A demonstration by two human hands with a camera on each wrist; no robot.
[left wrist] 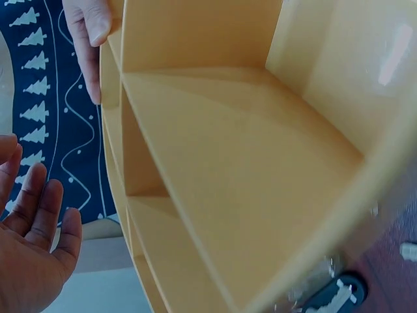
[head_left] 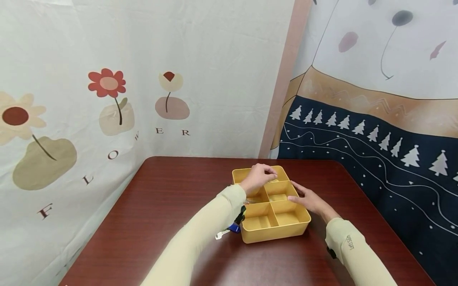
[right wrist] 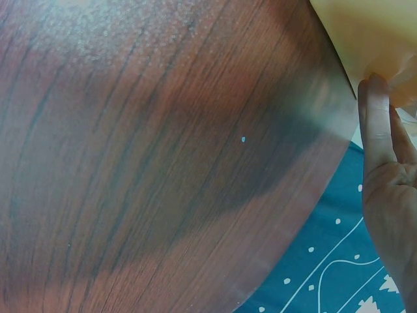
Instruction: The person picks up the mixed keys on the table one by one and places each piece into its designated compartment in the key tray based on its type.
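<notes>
A yellow divided box [head_left: 276, 232] stands on the table, with several compartments. My left hand [head_left: 258, 177] hovers over its back compartments, fingers bent; whether a small thing is between thumb and index finger cannot be seen. In the left wrist view, the left hand [left wrist: 36, 241] shows its other fingers loosely curved and holding nothing. My right hand [head_left: 310, 201] rests at the box's right side, thumb over the rim. The right wrist view shows the straight fingers of the right hand [right wrist: 388, 176] touching the outer wall.
A key [head_left: 222, 234] with a blue tag [head_left: 234, 228] lies left of the box, partly behind my left sleeve. Small clear items [head_left: 251, 201] lie in a left compartment. Flower-printed cloth [head_left: 214, 79] and tree-printed cloth [head_left: 358, 151] hang around the brown table [head_left: 171, 198].
</notes>
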